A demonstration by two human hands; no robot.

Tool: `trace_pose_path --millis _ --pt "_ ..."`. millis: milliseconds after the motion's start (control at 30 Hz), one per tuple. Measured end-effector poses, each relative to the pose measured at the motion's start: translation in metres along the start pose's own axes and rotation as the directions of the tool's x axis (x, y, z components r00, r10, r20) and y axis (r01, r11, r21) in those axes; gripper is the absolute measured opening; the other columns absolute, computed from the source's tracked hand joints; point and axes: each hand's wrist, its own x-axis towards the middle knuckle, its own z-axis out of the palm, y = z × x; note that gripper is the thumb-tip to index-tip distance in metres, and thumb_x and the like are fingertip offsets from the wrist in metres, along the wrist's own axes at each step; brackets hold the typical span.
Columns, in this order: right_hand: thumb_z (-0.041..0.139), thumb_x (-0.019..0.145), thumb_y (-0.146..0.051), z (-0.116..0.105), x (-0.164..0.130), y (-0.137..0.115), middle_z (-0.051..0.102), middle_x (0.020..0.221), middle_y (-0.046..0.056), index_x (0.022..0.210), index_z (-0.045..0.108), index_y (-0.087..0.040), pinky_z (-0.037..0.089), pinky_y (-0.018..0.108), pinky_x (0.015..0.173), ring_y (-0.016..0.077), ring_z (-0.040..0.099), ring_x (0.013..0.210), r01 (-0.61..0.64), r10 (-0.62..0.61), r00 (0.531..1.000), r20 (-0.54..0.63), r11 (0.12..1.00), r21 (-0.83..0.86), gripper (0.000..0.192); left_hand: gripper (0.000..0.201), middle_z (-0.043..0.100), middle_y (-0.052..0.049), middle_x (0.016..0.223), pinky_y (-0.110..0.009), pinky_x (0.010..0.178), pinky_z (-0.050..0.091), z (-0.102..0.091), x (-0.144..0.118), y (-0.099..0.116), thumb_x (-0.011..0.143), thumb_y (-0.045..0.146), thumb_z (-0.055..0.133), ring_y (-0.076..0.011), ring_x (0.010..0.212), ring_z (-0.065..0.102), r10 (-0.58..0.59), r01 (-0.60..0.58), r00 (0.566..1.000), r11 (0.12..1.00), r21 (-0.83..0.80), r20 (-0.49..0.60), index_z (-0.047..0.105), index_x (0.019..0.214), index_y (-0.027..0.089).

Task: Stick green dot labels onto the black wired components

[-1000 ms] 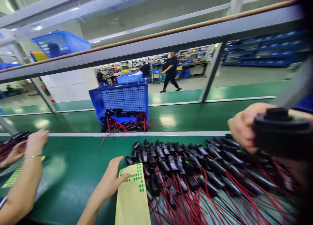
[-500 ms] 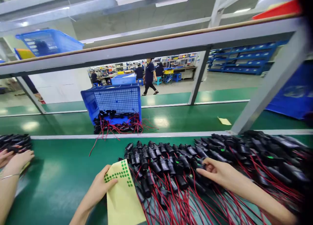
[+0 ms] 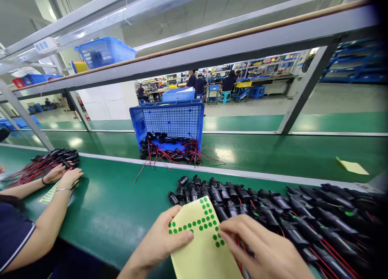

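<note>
Fingers point(image 3: 178, 235) of the left hand point(image 3: 157, 246) pinching the yellow sticker sheet point(image 3: 201, 246) at its left edge, above the green worktop point(image 3: 121, 210); fingers of the right hand point(image 3: 263, 252), half a second ago out among the black connectors point(image 3: 273, 214) with red wires, now pressed down on the sheet's right edge by the green dots point(image 3: 209, 220). Beyond the connectors, blue crate point(image 3: 169, 121) on its side, spilling more; at far left a co-worker's hands point(image 3: 63, 174) on another bundle point(image 3: 45, 161), sheet raised and nearer than before.
</note>
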Motion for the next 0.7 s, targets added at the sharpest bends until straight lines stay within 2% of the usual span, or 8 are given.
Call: trace_pose_path --millis 100,200,367,467,600,700 --pt "0.048 0.105 -0.017 0.022 0.008 -0.022 0.074 0.092 0.003 0.109 0.065 -0.021 0.058 0.022 0.070 0.0142 0.075 0.081 0.044 -0.041 0.997 -0.066 0.998 0.039 0.018 0.056 0.073 -0.010 0.100 -0.029 0.080 0.052 0.005 -0.006 -0.001 0.076 0.048 0.086 -0.0182 0.084 0.067 0.018 -0.017 0.999 0.999 -0.032 0.034 0.066 0.115 0.012" --pt "0.049 0.106 -0.018 0.034 0.011 -0.024 0.073 0.092 0.004 0.109 0.065 -0.021 0.057 0.022 0.069 0.0148 0.074 0.081 0.033 -0.025 0.995 -0.093 0.996 0.087 0.017 0.053 0.070 -0.008 0.096 -0.028 0.078 0.050 0.007 -0.011 -0.002 0.078 0.049 0.083 -0.0163 0.081 0.063 0.037 -0.036 0.999 0.999 -0.030 0.020 0.067 0.113 0.013" --pt "0.048 0.105 -0.013 0.038 0.009 -0.026 0.072 0.089 0.003 0.106 0.064 -0.021 0.055 0.023 0.068 0.0146 0.073 0.078 0.060 -0.050 0.993 -0.103 0.993 0.103 0.019 0.048 0.062 -0.002 0.087 -0.022 0.070 0.043 0.007 -0.016 -0.005 0.080 0.052 0.080 -0.0117 0.074 0.053 0.080 -0.079 0.997 0.994 0.072 -0.011 0.067 0.105 0.013" --pt "0.050 0.103 -0.010 0.041 0.008 -0.031 0.072 0.084 0.003 0.102 0.064 -0.020 0.054 0.025 0.066 0.0155 0.071 0.074 0.093 -0.082 0.991 -0.109 0.991 0.099 0.017 0.047 0.064 -0.002 0.088 -0.022 0.072 0.043 0.005 -0.019 -0.011 0.082 0.053 0.078 -0.0127 0.076 0.055 0.044 -0.042 0.998 0.997 0.060 -0.032 0.068 0.107 0.015" --pt "0.054 0.095 -0.004 0.050 0.009 -0.034 0.069 0.073 0.001 0.090 0.061 -0.020 0.048 0.027 0.056 0.0162 0.066 0.063 0.181 -0.169 0.977 -0.131 0.980 0.080 0.018 0.054 0.070 -0.007 0.101 -0.029 0.083 0.049 -0.013 -0.017 -0.023 0.079 0.056 0.078 -0.0216 0.091 0.064 -0.024 0.033 0.994 0.996 0.086 -0.102 0.065 0.114 0.017" --pt "0.053 0.089 0.000 0.057 0.009 -0.033 0.067 0.069 -0.001 0.085 0.059 -0.021 0.044 0.025 0.051 0.0147 0.063 0.060 0.238 -0.224 0.964 -0.141 0.967 0.091 0.022 0.056 0.071 -0.008 0.104 -0.031 0.081 0.052 -0.044 -0.006 -0.029 0.076 0.057 0.080 -0.0239 0.093 0.066 -0.073 0.108 0.982 0.974 0.200 -0.176 0.062 0.110 0.017"
